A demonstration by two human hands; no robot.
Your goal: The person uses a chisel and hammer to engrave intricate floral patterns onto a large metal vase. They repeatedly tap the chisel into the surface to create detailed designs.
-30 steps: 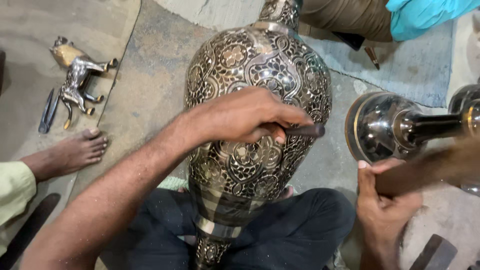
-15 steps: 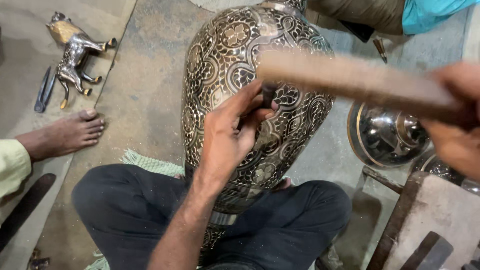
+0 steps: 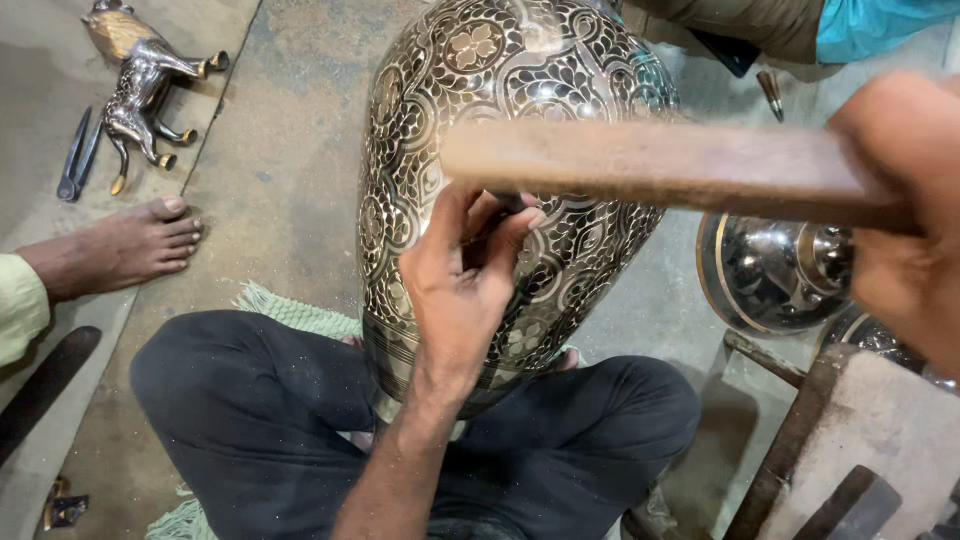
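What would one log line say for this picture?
left hand: pinches chisel on engraved vase | right hand: holds wooden stick above

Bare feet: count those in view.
1: a bare foot on the floor at left, beside the horse figurine. The person's own feet are hidden under crossed legs.

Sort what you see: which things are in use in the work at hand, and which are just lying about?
In use: engraved vase, small chisel in left hand, wooden mallet in right hand.

Lying about: metal animal figurine, dark pliers-like tool, shiny metal vessel.
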